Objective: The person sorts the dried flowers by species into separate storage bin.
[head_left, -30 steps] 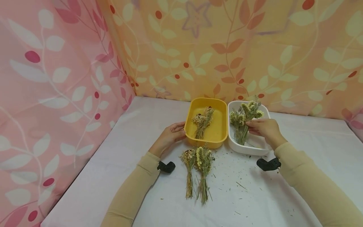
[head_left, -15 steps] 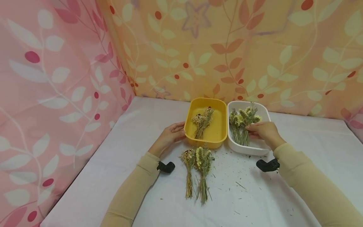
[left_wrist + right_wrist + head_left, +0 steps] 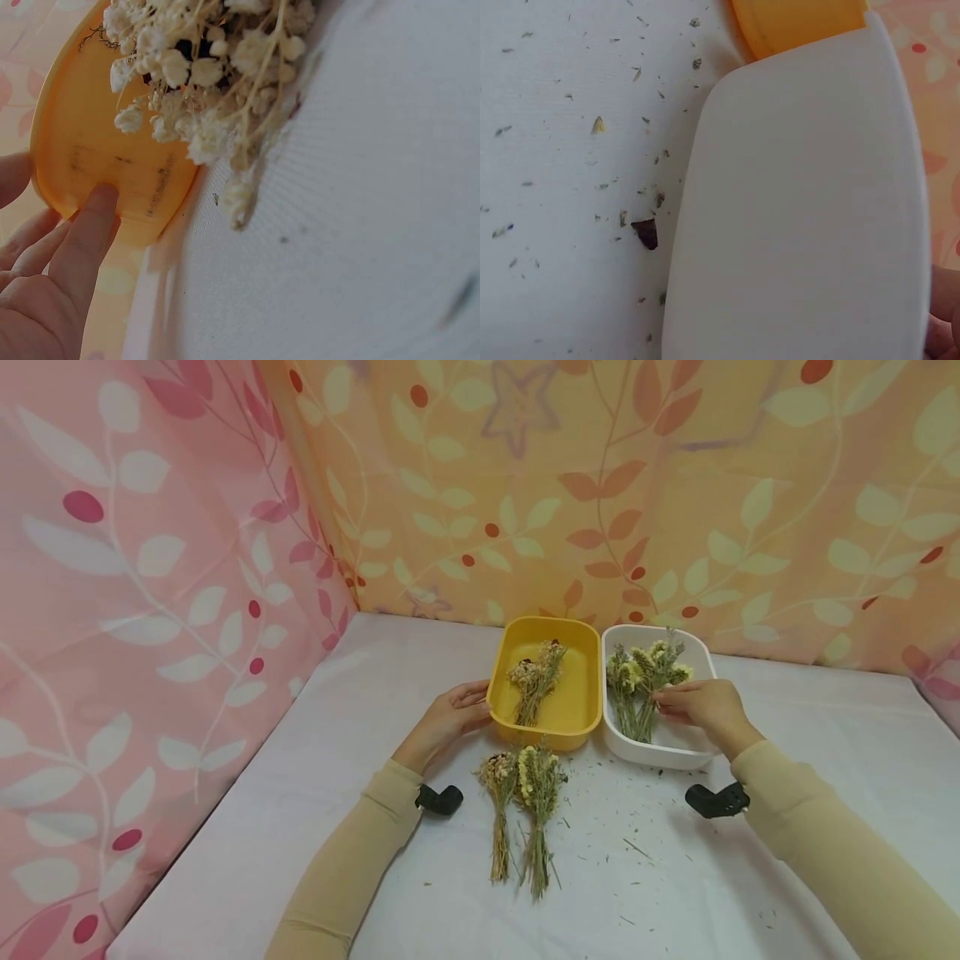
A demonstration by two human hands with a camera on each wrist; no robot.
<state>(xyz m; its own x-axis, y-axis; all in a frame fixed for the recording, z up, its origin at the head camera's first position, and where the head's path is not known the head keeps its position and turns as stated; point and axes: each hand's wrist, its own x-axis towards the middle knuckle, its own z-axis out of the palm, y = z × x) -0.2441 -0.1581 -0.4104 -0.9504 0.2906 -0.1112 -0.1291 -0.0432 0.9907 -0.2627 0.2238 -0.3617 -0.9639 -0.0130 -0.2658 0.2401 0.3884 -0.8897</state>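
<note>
In the head view, my right hand (image 3: 703, 708) reaches into the white container (image 3: 693, 758) and pinches the stems of a yellow dried flower bunch (image 3: 660, 664). Beside that bunch lies another dried bunch (image 3: 619, 685). Only the right fingertips (image 3: 945, 300) show past the white wall in the right wrist view. My left hand (image 3: 450, 714) rests against the left side of the yellow container (image 3: 581, 735). Its extended fingers (image 3: 94, 225) touch the outer wall in the left wrist view. A pale dried bunch (image 3: 534, 689) lies inside the yellow container.
Two more dried bunches lie in front of the yellow container: a pale bunch (image 3: 498, 793) and a yellow-flowered bunch (image 3: 538, 802). Plant crumbs (image 3: 637, 850) are scattered over the white cloth (image 3: 420, 902). A patterned orange curtain (image 3: 450, 485) rises behind both containers.
My right hand has lowered the yellow dried flower bunch into the white container, then shifted slightly right. The left hand stays against the yellow container.
</note>
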